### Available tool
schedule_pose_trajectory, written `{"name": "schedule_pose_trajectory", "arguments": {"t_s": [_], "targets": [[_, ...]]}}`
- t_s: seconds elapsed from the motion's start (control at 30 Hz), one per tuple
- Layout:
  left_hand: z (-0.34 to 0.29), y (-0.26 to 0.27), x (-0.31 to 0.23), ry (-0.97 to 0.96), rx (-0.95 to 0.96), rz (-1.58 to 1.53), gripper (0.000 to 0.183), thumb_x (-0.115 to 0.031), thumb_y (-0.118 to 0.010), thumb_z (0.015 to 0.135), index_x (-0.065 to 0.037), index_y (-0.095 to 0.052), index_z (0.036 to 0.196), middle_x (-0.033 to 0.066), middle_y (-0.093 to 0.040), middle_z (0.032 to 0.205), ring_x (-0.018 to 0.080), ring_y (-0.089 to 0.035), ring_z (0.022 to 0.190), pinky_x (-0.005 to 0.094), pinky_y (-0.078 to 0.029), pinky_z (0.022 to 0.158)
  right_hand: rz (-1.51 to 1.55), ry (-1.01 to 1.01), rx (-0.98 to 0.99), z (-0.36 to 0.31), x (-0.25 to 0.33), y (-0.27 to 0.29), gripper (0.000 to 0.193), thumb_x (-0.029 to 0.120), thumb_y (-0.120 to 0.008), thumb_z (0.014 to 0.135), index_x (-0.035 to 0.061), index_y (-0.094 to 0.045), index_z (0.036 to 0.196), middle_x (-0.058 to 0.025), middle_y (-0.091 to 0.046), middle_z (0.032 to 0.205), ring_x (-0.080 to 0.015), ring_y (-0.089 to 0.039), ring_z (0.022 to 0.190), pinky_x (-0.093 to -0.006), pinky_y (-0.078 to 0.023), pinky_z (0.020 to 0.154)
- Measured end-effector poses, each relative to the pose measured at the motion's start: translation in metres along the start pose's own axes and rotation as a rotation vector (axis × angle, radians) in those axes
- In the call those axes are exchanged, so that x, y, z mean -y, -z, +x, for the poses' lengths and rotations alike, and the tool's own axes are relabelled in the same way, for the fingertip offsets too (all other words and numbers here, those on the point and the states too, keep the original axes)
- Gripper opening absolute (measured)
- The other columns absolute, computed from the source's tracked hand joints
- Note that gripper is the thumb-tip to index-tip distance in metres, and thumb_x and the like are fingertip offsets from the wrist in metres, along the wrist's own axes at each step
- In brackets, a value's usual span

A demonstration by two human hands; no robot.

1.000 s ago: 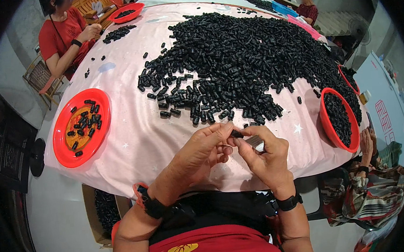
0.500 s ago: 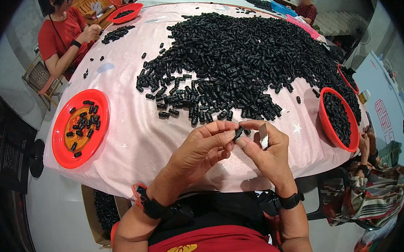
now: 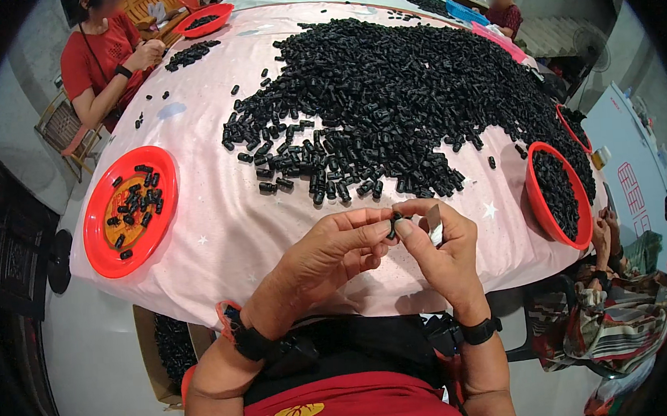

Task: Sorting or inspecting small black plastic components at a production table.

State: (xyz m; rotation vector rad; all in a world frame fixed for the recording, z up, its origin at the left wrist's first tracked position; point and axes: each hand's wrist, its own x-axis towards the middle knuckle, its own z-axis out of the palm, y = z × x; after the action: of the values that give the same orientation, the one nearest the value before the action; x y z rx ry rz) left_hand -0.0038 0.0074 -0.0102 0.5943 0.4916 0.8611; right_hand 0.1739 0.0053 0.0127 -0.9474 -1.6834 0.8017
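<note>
Lower centre of the frame: my left hand (image 3: 335, 254) and my right hand (image 3: 438, 248) meet fingertip to fingertip above the near edge of the desk (image 3: 227, 238), as they did half a second ago; their pose has barely changed, sitting only slightly nearer the big heap. Both pinch one small black piece (image 3: 393, 225) between thumbs and forefingers, fingers drawn narrow around it. A pale flat sliver (image 3: 434, 225) stands behind my right forefinger; what it is cannot be told.

Centre to upper right: a broad heap of black pieces (image 3: 411, 94) on the pink cloth, its loose fringe just beyond my fingertips. Left: a red dish (image 3: 96, 248) holding a few pieces. Right edge: a red bowl (image 3: 538, 201) filled with them. Upper left: a person in a red shirt (image 3: 95, 62) seated by another red bowl (image 3: 219, 15). Far right: a white board with red markings (image 3: 633, 179), leaning upright.
</note>
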Motion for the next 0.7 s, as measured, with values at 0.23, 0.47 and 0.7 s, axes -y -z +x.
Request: {"name": "schedule_pose_trajectory", "arguments": {"t_s": [0.23, 0.47, 0.7], "targets": [[-0.002, 0.003, -0.003, -0.005, 0.018, -0.042, 0.036, -0.018, -0.065, 0.087, -0.003, -0.055, 0.119, -0.0002, -0.058, 0.095, 0.0061, -0.054, 0.081, 0.0198, -0.047, 0.073, -0.089, 0.012, -0.045, -0.004, -0.009, 0.009, 0.014, 0.015, -0.067, 0.084, 0.0019, -0.062, 0.083, -0.0002, -0.061, 0.065, -0.0031, -0.051, 0.057, -0.0195, -0.039, 0.049], [-0.002, -0.001, -0.002, 0.003, 0.021, -0.037, 0.028, -0.017, -0.064, 0.089, -0.006, -0.057, 0.114, -0.0028, -0.060, 0.096, 0.0050, -0.054, 0.082, 0.0205, -0.045, 0.071, -0.178, 0.024, 0.101, -0.005, -0.013, 0.003, 0.030, 0.031, -0.073, 0.081, 0.0030, -0.061, 0.080, -0.0076, -0.060, 0.059, -0.0116, -0.057, 0.050, -0.0266, -0.043, 0.045], [-0.002, -0.003, -0.001, 0.033, 0.052, 0.019, 0.028, -0.021, -0.061, 0.091, -0.008, -0.056, 0.115, -0.0028, -0.060, 0.098, 0.0050, -0.054, 0.084, 0.0214, -0.044, 0.073, -0.271, -0.004, 0.132, -0.005, -0.016, 0.005, 0.042, 0.043, -0.074, 0.076, 0.0041, -0.058, 0.077, -0.0093, -0.059, 0.058, -0.0194, -0.060, 0.049, -0.0300, -0.044, 0.045]]}}
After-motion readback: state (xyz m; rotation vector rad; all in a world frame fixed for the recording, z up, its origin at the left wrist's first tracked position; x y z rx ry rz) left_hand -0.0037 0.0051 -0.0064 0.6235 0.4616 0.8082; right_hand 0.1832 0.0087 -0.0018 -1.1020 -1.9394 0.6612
